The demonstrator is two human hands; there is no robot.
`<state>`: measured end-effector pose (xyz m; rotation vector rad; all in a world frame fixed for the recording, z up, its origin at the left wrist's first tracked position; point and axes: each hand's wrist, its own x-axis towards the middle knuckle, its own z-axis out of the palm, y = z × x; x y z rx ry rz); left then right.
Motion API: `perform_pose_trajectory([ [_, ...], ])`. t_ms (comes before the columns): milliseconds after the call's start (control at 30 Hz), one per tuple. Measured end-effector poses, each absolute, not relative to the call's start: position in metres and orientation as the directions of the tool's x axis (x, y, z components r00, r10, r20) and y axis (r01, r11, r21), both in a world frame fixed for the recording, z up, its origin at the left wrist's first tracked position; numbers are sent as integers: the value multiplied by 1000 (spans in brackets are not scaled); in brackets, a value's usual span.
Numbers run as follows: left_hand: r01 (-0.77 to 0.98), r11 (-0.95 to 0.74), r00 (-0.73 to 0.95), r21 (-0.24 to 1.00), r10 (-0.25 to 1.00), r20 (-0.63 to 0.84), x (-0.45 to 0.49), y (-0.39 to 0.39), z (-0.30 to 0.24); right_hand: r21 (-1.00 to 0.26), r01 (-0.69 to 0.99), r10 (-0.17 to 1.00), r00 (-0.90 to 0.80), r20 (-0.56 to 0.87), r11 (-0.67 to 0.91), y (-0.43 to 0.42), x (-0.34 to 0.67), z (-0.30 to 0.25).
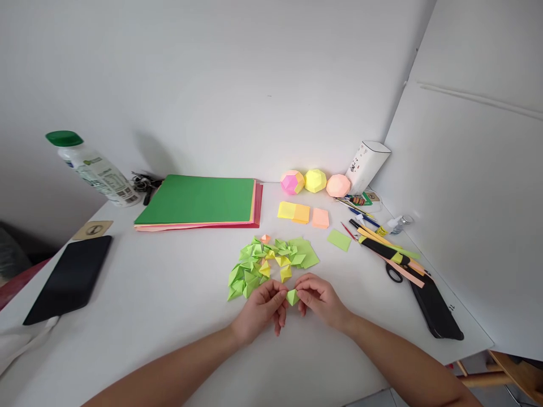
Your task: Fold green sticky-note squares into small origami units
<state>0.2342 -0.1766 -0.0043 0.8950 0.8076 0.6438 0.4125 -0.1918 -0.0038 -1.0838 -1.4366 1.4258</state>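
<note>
Around the held piece, a black tablet [70, 277] is seen at nine o'clock, a green-topped paper stack [199, 199] at half past ten and a pile of folded pieces [250, 278] at ten. By the closed fingertips of the left hand [262, 308] and right hand [323, 301], a small green folded piece [292, 297] is pinched between them at centre; a black case [441, 316] is seen at three.
</note>
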Motion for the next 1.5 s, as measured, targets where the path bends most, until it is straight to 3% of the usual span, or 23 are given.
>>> perform_pose_trajectory([
  [100, -73, 298, 463, 952, 855, -232, 233, -184, -8, -970, 190, 957, -273, 93, 149, -189, 416, -4],
  [200, 134, -198, 446, 971, 887, 120, 227, -191, -8, -879, 351, 934, -267, 236, 322, -185, 419, -4],
  [267, 241, -557, 510, 795, 769, 385, 224, -195, -8, -771, 452, 893, -270, 360, 448, -184, 419, -3],
  [333, 384, -724, 543, 574, 679, 494, 223, -195, -9, -636, 545, 835, -300, 461, 547, -182, 416, -3],
  [433, 647, -703, 528, 297, 693, 491, 224, -189, -12, -442, 678, 790, -360, 497, 587, -176, 407, -5],
  [500, 770, -613, 475, 179, 737, 480, 223, -180, -16, -348, 765, 810, -363, 461, 542, -168, 396, -8],
  [600, 859, -498, 395, 115, 790, 468, 215, -160, -19, -288, 843, 857, -324, 401, 454, -153, 376, -14],
  [767, 909, -417, 362, 31, 821, 442, 187, -123, -18, -298, 880, 899, -260, 352, 371, -129, 334, -24],
  [1000, 884, -468, 434, -6, 816, 381, 153, -87, -16, -375, 863, 901, -182, 393, 338, -102, 284, -22],
  [1200, 878, -478, 438, -14, 791, 427, 163, -101, -4, -397, 818, 841, -180, 510, 416, -99, 337, -3],
  [1267, 793, -609, 553, -16, 709, 437, 176, -115, 1, -330, 823, 831, -274, 484, 463, -107, 370, -2],
  [1333, 557, -828, 778, -57, 497, 384, 188, -128, 2, -267, 805, 821, -408, 399, 530, -117, 399, -4],
  [1400, 382, -922, 883, -63, 344, 321, 196, -136, -3, -242, 799, 820, -461, 340, 550, -127, 420, -10],
  [1500, 494, -869, 821, -1, 466, 329, 197, -135, -15, -254, 803, 826, -443, 349, 539, -136, 433, -19],
])
